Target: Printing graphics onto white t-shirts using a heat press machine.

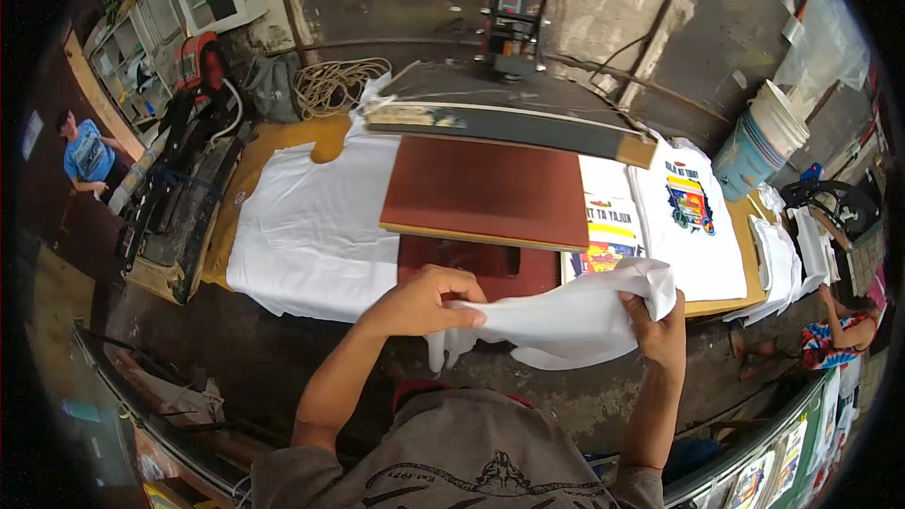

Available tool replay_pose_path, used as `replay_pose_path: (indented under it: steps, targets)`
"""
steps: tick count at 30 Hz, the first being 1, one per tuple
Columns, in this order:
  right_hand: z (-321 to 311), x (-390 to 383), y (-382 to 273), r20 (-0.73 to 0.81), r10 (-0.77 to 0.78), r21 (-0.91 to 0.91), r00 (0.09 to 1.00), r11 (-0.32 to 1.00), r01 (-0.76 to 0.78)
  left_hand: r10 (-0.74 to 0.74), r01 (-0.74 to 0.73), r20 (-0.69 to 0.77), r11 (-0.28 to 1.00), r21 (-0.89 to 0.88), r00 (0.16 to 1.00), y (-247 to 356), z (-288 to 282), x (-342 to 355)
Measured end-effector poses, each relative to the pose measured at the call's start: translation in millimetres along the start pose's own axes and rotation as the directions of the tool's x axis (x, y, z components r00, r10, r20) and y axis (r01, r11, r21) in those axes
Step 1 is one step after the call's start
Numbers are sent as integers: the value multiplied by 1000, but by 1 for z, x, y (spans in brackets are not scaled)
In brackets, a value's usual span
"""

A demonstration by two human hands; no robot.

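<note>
Right now both hands hold a plain white T-shirt (566, 320) in the air just off the front edge of the table (283, 137). The left hand (424, 302) is closed over the shirt's left end, fingers curled down on the cloth, and a bunch of fabric hangs below it. The right hand (660, 325) is clamped on the shirt's right end, where the cloth folds over the fingertips. Between the two hands the shirt is stretched loosely and sags a little.

Straight ahead stands a heat press (509, 123) with its dark upper plate raised and a red-brown lower platen (485, 190) reaching toward the table's front edge. A spread white shirt (311, 226) covers the table's left part, its hem hanging over the front edge. Printed shirts (688, 217) with colourful pictures lie on the right part, up to the right edge. Beyond the far right corner sits a stack of buckets (759, 141), and a coil of rope (330, 85) lies near the far left corner
</note>
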State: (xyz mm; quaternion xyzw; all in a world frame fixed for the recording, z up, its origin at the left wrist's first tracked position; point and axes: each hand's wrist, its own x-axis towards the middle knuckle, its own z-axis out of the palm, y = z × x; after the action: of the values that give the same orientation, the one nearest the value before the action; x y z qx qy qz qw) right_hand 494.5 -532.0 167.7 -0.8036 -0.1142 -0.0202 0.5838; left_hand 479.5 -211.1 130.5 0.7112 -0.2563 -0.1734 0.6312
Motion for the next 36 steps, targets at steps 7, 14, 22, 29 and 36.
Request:
replay_pose_path:
  steps: [7,14,22,29,36]
  targets:
    - [-52,-20,-29,413,-567,-284,712,663,693,472,90,-631,753,652,616,3,75,39]
    - [-75,-16,7,-206,-481,-322,852,856,405,6,24,-460,998,59,888,-1,84,24]
    - [-93,-8,55,-311,-90,115,946,985,131,39,470,-626,624,624,779,22,35,-54]
    - [-120,18,92,-125,-104,338,987,931,141,-165,249,-638,968,44,753,10,-15,-132]
    - [-36,172,85,339,361,766,869,430,-478,-574,-104,-618,682,-724,537,-45,-132,-42]
